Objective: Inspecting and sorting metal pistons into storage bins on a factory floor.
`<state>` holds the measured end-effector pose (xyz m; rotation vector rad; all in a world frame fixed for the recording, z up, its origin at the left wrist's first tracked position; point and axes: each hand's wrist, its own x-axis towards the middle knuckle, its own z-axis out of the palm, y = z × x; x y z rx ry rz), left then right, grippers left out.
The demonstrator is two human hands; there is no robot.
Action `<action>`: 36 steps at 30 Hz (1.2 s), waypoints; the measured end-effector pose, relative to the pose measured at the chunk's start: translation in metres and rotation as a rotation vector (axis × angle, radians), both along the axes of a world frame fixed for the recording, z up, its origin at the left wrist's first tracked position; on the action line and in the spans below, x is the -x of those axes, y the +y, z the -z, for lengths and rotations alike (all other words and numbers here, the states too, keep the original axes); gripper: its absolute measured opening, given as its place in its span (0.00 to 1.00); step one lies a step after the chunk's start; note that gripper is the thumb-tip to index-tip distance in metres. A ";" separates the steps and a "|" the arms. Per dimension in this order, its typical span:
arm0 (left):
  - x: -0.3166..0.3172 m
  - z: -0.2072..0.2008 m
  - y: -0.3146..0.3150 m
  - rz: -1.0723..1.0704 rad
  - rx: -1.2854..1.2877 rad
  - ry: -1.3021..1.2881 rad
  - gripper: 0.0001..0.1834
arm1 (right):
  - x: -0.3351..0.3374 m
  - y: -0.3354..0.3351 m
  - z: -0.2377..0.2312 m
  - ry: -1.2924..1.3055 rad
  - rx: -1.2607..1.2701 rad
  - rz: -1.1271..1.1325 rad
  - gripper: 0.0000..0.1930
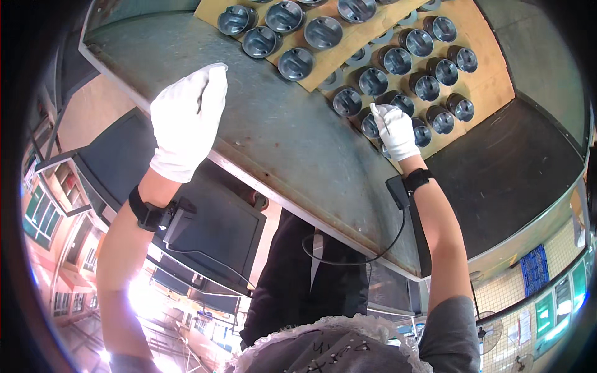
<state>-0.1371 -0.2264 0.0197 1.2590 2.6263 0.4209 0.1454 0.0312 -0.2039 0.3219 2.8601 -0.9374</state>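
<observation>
My left hand (186, 121), in a white glove, is raised over the left part of the metal table. Its fingers are bent together against the thumb, and whatever may be inside them is hidden. My right hand (397, 132), also gloved in white, is at the near edge of a group of round grey metal pistons (373, 81). Its fingers are closed in a pinch, and I cannot make out anything between them. Just beside and partly behind them is a piston (369, 126). Other pistons (426, 87) stand in rows with their round tops up.
A cardboard sheet (489, 53) lies under the pistons. Another cardboard strip (308, 79) crosses above it at upper middle, carrying more pistons (323, 32). The metal table (280, 143) has a raised front edge. A black mat (497, 168) covers its right side. A cable (348, 263) hangs from my right wrist.
</observation>
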 end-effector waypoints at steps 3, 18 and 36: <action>0.001 -0.002 0.000 0.083 -0.029 0.096 0.14 | 0.004 -0.001 -0.011 0.023 -0.057 0.007 0.07; -0.004 -0.004 0.006 -0.081 0.042 -0.076 0.15 | 0.031 0.043 -0.003 0.074 -0.107 0.335 0.14; -0.001 -0.005 0.002 0.058 0.064 0.058 0.17 | 0.058 0.097 -0.002 0.028 0.282 0.771 0.26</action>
